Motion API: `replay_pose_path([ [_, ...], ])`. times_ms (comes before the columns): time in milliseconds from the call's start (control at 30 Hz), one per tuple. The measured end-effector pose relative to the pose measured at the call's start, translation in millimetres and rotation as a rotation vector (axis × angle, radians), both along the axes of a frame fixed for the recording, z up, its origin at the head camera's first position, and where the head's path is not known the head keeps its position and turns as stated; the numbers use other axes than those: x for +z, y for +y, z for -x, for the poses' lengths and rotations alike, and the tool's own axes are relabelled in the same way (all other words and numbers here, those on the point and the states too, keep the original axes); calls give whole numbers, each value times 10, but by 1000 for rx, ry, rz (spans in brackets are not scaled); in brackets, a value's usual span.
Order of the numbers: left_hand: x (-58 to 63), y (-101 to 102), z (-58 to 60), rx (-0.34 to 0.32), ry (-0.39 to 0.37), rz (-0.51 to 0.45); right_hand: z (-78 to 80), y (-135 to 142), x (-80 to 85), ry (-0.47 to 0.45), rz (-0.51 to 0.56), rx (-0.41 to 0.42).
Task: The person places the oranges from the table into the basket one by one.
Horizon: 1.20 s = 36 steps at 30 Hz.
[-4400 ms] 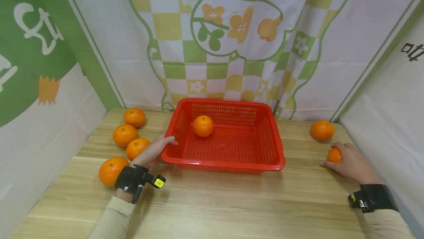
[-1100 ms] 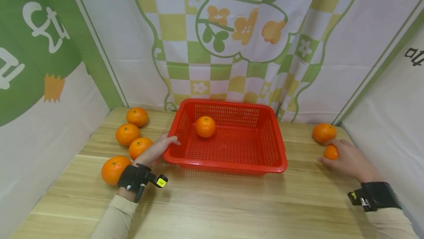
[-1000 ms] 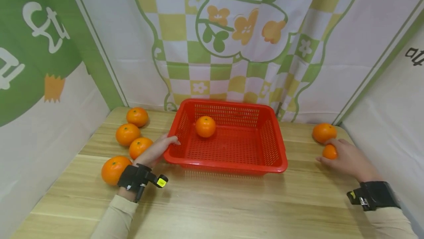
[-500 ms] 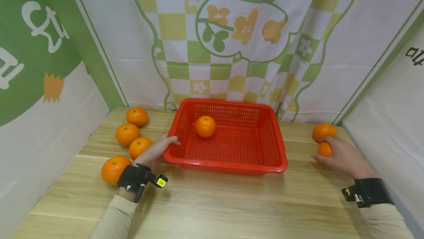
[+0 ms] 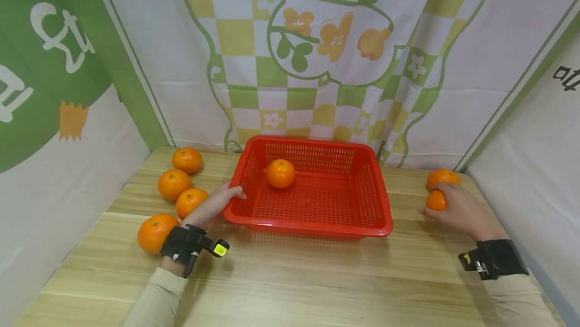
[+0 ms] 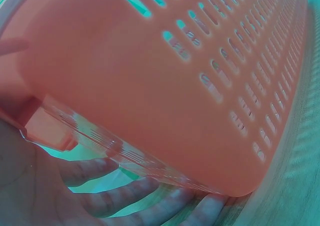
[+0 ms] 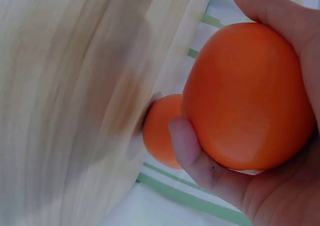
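My left hand [image 5: 213,207] grips the left side of a red plastic basket [image 5: 312,227], thumb over its rim. In the left wrist view its fingers [image 6: 125,196] lie against the slotted outer wall. At the right, my right hand [image 5: 462,211] holds a mandarin [image 5: 436,200] between thumb and fingers; the right wrist view has this mandarin [image 7: 245,95] raised off the wood. Just behind that hand another mandarin [image 5: 443,178] rests on the table, partly covered in the head view. One mandarin [image 5: 281,173] sits inside the basket, towards its left back.
Several mandarins lie left of the basket on the wooden table [image 5: 290,286]: a back one [image 5: 187,160], one [image 5: 174,184] in front of it, one [image 5: 192,203] beside my left hand, and a large near one [image 5: 157,233]. A patterned curtain [image 5: 272,100] hangs behind the basket.
My right hand has moved left over the last second, carrying the mandarin in front of the other right-hand one. My left hand and the basket have stayed put.
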State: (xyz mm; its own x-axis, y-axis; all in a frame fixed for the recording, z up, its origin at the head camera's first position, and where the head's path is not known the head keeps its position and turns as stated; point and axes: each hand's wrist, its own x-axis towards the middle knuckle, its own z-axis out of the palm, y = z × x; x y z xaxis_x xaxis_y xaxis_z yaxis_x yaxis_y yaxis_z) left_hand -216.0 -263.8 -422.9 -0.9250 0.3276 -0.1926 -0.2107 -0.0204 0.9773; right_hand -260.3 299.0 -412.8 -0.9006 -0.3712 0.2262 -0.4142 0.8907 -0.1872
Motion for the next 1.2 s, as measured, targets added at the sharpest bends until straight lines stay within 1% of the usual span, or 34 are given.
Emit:
replay_pose_path([
  [167, -22, -3, 10, -10, 13, 4, 15, -58, 4, 17, 14, 0],
  [367, -16, -7, 5, 10, 3, 16, 39, -138, 21, 63, 36, 36],
  [567, -3, -12, -2, 18, -11, 18, 65, -198, 42, 68, 29, 51],
  [800, -9, -18, 6, -4, 0, 9, 81, -267, 94, 63, 24, 51],
  [1033, -9, -5, 12, -5, 5, 2, 105, -313, 132, 113, 30, 83],
  [1200, -6, -3, 7, -2, -8, -2, 103, -359, 174, 101, 28, 72],
])
